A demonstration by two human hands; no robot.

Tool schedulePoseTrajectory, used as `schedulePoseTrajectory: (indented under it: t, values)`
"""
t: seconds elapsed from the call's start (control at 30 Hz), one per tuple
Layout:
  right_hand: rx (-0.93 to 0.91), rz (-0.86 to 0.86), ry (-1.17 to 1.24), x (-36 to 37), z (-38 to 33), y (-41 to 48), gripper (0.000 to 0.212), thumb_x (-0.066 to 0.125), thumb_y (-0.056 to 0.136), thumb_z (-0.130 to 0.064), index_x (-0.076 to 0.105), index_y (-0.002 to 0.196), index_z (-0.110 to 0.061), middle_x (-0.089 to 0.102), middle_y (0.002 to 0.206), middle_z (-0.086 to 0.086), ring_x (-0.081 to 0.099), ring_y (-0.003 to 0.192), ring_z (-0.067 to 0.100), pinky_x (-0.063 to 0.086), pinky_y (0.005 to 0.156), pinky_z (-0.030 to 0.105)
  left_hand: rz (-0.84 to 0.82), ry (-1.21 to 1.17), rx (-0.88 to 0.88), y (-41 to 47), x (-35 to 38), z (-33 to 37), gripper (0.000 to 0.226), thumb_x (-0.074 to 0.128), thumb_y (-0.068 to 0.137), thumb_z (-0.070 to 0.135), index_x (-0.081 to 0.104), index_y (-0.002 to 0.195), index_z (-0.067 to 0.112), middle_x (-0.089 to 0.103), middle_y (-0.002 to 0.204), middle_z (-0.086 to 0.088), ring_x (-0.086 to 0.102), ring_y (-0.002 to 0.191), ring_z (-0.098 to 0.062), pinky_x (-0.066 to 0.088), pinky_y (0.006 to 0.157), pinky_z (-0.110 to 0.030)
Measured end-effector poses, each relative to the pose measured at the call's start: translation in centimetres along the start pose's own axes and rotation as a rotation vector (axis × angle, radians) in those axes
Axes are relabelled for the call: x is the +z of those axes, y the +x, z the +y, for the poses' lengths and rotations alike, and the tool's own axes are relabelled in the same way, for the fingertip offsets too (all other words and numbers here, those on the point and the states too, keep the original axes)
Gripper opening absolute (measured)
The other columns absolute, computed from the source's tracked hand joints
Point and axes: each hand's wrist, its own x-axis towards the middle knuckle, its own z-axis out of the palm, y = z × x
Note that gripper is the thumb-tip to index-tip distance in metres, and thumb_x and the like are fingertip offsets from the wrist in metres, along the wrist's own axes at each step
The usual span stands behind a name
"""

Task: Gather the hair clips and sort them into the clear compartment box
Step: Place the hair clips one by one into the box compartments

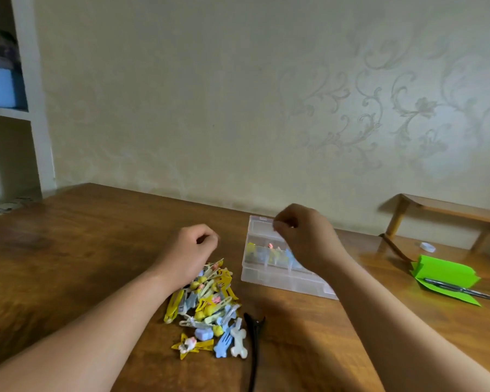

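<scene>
1. Left hand [191,250]: fingers curled, contents I cannot tell; nearer hand.
2. Clips [207,306]: heaped on surface [82,250], just nearside of those fingers, heap running toward me.
3. Box [266,278]: right of heap.
4. Right hand [303,236]: over it, fingers narrow, load unclear.

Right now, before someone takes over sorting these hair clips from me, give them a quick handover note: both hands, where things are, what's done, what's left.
Left hand: fingers curled, over the far end of the pile of hair clips; no clip shows in it.
Right hand: fingers curled above the clear compartment box; too blurred to tell whether it pinches a clip.
Done: a few coloured clips lie in the box's middle row.
Left: most of the pile, plus the long black clip beside it on the table.
</scene>
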Motion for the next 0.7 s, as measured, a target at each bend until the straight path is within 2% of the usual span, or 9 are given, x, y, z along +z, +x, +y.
schedulePoseTrajectory:
  t: [0.07,0.13,0.23,0.43,0.6,0.7]
  values:
    - [0.052,0.079,0.074,-1.9,2.2,-0.6,0.004,0.072,0.098,-0.029,0.074,0.095,-0.027,0.073,0.084,-0.013,0.065,0.078,0.002,0.047,0.066,0.025,0.001,-0.006,-0.002,0.0,0.1,-0.1,0.021,0.057,0.108,0.028,0.078,0.105,0.032,0.076,0.106,0.015,0.066,0.106,-0.001,0.050,0.089,-0.025]
    - [0.094,0.147,0.093,-3.5,4.4,-1.0,0.004,0.073,0.098,-0.030,0.073,0.095,-0.027,0.072,0.085,-0.013,0.064,0.079,0.002,0.044,0.063,0.022,0.013,-0.009,-0.007,0.2,0.2,-0.3,0.022,0.058,0.108,0.028,0.079,0.104,0.033,0.077,0.103,0.014,0.068,0.104,-0.004,0.053,0.091,-0.030]
    - [0.141,0.175,0.032,-4.3,6.8,-1.2,0.004,0.074,0.097,-0.030,0.072,0.098,-0.027,0.071,0.088,-0.013,0.066,0.082,0.007,0.050,0.065,0.024,0.030,-0.001,-0.015,0.4,0.4,-0.4,0.023,0.059,0.107,0.026,0.080,0.100,0.033,0.078,0.100,0.012,0.068,0.102,-0.004,0.051,0.087,-0.028]
    - [0.167,0.036,-0.153,-2.9,8.3,-0.8,0.008,0.074,0.096,-0.036,0.077,0.097,-0.029,0.072,0.084,-0.014,0.067,0.077,0.009,0.064,0.074,0.040,0.016,0.030,-0.003,0.3,0.4,-0.1,0.022,0.059,0.107,0.026,0.079,0.102,0.033,0.078,0.101,0.010,0.067,0.104,-0.005,0.047,0.085,-0.027]
    - [0.263,-0.117,-0.237,-2.3,7.7,0.8,0.010,0.079,0.091,-0.033,0.081,0.086,-0.024,0.074,0.072,-0.006,0.069,0.064,0.016,0.063,0.064,0.036,0.020,0.033,-0.003,0.3,0.4,-0.1,0.021,0.060,0.107,0.027,0.080,0.102,0.032,0.078,0.101,0.009,0.068,0.106,-0.007,0.050,0.088,-0.030]
    - [0.336,-0.175,-0.283,-1.9,7.6,2.3,0.016,0.084,0.085,-0.032,0.081,0.085,-0.017,0.078,0.079,0.001,0.075,0.074,0.023,0.067,0.075,0.044,0.012,0.034,-0.008,0.3,0.3,-0.2,0.021,0.059,0.108,0.028,0.079,0.104,0.032,0.078,0.102,0.010,0.067,0.106,-0.007,0.050,0.089,-0.031]
